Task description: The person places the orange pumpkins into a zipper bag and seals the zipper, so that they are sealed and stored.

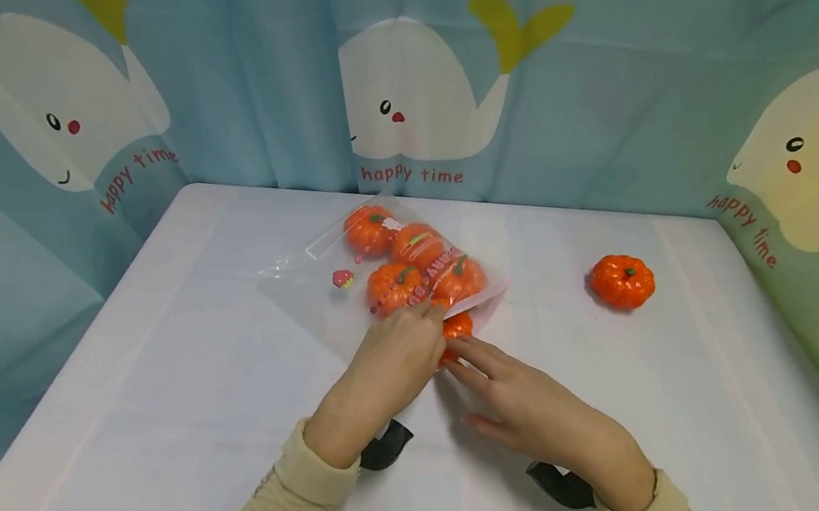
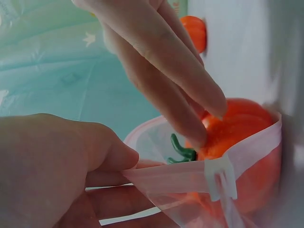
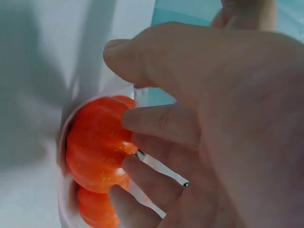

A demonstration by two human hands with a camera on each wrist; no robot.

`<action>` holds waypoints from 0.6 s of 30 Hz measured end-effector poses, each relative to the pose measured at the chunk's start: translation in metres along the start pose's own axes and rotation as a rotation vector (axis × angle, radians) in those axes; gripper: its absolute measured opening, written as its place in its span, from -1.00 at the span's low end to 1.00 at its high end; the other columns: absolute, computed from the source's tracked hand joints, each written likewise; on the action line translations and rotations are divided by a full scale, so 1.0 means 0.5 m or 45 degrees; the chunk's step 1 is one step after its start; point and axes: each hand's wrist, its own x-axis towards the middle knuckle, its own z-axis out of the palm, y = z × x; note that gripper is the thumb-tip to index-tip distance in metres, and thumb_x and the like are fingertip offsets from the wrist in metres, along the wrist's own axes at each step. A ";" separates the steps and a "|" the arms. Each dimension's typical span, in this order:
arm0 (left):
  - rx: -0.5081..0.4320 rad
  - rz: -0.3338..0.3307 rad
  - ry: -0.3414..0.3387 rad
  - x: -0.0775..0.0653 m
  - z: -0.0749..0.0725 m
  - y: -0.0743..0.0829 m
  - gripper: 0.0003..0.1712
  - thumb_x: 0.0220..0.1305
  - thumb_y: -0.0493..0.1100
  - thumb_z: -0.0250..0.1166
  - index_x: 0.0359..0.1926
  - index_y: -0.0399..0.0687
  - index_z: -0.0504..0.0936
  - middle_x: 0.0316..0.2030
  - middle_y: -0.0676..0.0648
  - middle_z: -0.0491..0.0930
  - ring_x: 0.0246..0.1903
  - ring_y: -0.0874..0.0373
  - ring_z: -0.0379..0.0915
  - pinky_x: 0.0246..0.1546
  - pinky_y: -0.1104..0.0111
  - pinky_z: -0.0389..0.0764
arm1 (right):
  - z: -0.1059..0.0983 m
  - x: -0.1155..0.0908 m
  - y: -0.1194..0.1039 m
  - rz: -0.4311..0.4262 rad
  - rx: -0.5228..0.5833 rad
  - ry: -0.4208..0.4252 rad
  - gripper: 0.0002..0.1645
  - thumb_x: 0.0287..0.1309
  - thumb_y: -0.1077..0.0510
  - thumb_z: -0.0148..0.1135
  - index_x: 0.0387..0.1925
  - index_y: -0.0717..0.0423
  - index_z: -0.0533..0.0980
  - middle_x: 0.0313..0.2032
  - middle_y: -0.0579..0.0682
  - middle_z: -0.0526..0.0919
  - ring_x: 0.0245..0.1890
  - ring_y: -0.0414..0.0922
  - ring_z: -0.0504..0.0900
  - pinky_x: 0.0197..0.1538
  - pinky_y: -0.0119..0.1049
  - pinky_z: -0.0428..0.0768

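A clear plastic zip bag with pink prints lies on the table, several small orange toy pumpkins inside it. At its mouth, my left hand pinches the pink rim between thumb and fingers; a white slider shows on that rim in the left wrist view. One pumpkin sits just within the opening, its green stem turned sideways. The extended fingertips of my right hand touch this pumpkin, with the thumb held apart from it.
Another orange pumpkin rests alone on the white table, right of the bag. Black wrist straps show under both forearms. A blue-green curtain with whale prints hangs along the table's back and sides.
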 end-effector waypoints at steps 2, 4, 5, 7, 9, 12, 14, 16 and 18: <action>0.003 0.001 -0.006 -0.001 0.004 -0.001 -0.80 0.27 -0.20 0.35 -0.14 -0.22 0.66 -0.33 -0.05 0.62 -0.38 0.05 0.63 -0.42 0.26 0.71 | 0.004 0.001 -0.002 -0.014 0.004 0.011 -0.21 0.08 0.08 0.47 0.31 0.24 0.41 0.41 0.10 0.30 0.42 0.05 0.34 0.31 -0.10 0.49; 0.002 -0.003 -0.001 -0.001 0.006 -0.001 -0.81 0.28 -0.20 0.34 -0.15 -0.21 0.66 -0.34 -0.04 0.61 -0.39 0.06 0.62 -0.43 0.26 0.71 | 0.002 0.001 -0.004 -0.028 0.002 0.037 -0.21 0.07 0.08 0.47 0.30 0.24 0.41 0.39 0.08 0.33 0.39 0.03 0.38 0.30 -0.10 0.50; 0.001 -0.004 0.003 0.000 0.005 -0.001 -0.82 0.27 -0.20 0.35 -0.16 -0.21 0.65 -0.35 -0.04 0.60 -0.40 0.05 0.62 -0.44 0.26 0.70 | 0.000 0.001 -0.004 -0.031 -0.001 0.051 -0.22 0.06 0.08 0.48 0.29 0.24 0.42 0.37 0.08 0.35 0.37 0.02 0.40 0.29 -0.11 0.51; -0.010 -0.005 0.005 0.000 0.003 -0.001 -0.83 0.25 -0.21 0.36 -0.19 -0.21 0.64 -0.38 -0.04 0.58 -0.41 0.05 0.61 -0.46 0.26 0.69 | -0.004 0.000 -0.005 -0.026 0.004 0.053 -0.24 0.06 0.09 0.48 0.27 0.25 0.44 0.34 0.08 0.39 0.33 0.01 0.45 0.28 -0.11 0.52; -0.022 -0.011 -0.010 0.000 0.001 0.000 -0.82 0.24 -0.22 0.36 -0.17 -0.21 0.64 -0.37 -0.04 0.59 -0.40 0.05 0.62 -0.44 0.26 0.70 | -0.004 -0.001 -0.007 -0.007 0.006 0.013 -0.25 0.07 0.09 0.47 0.27 0.26 0.44 0.32 0.09 0.42 0.32 0.03 0.46 0.29 -0.09 0.52; -0.034 -0.022 -0.028 -0.001 0.001 0.000 -0.81 0.26 -0.23 0.34 -0.14 -0.23 0.64 -0.29 -0.07 0.64 -0.35 0.03 0.65 -0.40 0.22 0.72 | 0.003 0.000 -0.010 0.017 0.003 -0.058 -0.22 0.11 0.07 0.44 0.31 0.27 0.40 0.36 0.12 0.40 0.38 0.08 0.39 0.35 -0.05 0.45; -0.034 -0.042 -0.031 -0.001 0.001 -0.001 -0.79 0.29 -0.23 0.31 -0.09 -0.22 0.65 -0.21 -0.09 0.66 -0.30 0.02 0.66 -0.36 0.20 0.74 | 0.009 0.004 -0.012 0.018 -0.009 -0.080 -0.20 0.13 0.06 0.42 0.35 0.26 0.37 0.39 0.12 0.36 0.42 0.10 0.33 0.39 -0.02 0.40; -0.038 -0.057 -0.022 0.001 0.001 -0.001 -0.79 0.31 -0.23 0.28 -0.07 -0.22 0.65 -0.16 -0.10 0.68 -0.26 0.01 0.68 -0.33 0.17 0.74 | 0.015 0.008 -0.013 0.005 -0.031 -0.076 -0.18 0.13 0.05 0.42 0.36 0.25 0.35 0.40 0.14 0.35 0.43 0.13 0.31 0.40 0.00 0.38; -0.039 -0.062 -0.012 0.001 0.000 -0.002 -0.78 0.32 -0.23 0.27 -0.06 -0.22 0.65 -0.15 -0.11 0.68 -0.24 0.01 0.68 -0.32 0.17 0.74 | 0.017 0.011 -0.014 -0.003 -0.052 -0.070 -0.18 0.13 0.04 0.42 0.36 0.25 0.36 0.40 0.14 0.36 0.42 0.13 0.31 0.39 0.00 0.39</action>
